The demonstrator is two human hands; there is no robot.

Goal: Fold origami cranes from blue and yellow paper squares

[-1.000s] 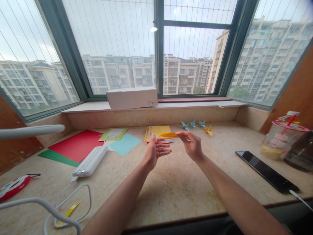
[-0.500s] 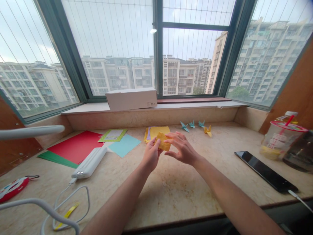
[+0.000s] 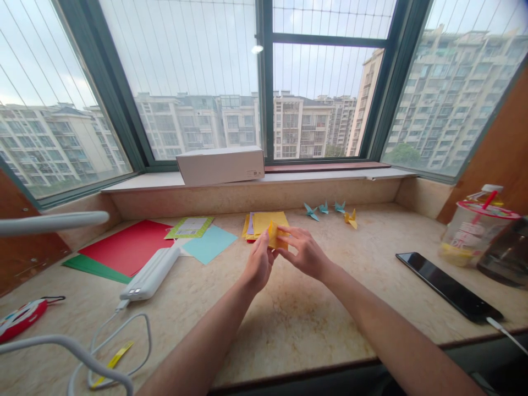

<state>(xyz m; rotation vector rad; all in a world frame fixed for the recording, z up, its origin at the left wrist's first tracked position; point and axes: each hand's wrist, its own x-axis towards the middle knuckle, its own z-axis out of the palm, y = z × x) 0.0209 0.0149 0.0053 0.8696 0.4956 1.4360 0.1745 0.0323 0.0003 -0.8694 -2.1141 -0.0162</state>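
Note:
A small folded piece of yellow origami paper [image 3: 274, 235] is held up above the counter between both hands. My left hand [image 3: 259, 261] pinches its left side, thumb in front. On its right side, my right hand [image 3: 306, 250] grips the paper between thumb and fingers. The fingers partly cover the folds. Just behind lies a stack of yellow paper sheets [image 3: 264, 221] with a purple edge showing. Further right stand several folded paper cranes: light blue ones [image 3: 312, 212] and a yellow one [image 3: 351, 219].
Left lie red paper [image 3: 127, 245], green paper [image 3: 97, 268], a light blue sheet [image 3: 210, 245], a green-bordered packet [image 3: 190, 227] and a white power bank [image 3: 152, 274] with its cable. At right are a phone [image 3: 447, 286] and a plastic cup [image 3: 466, 236]. A white box [image 3: 220, 166] rests on the sill.
The yellow paper has turned and its near face has narrowed. My right hand has moved slightly left, its fingers closing onto the paper.

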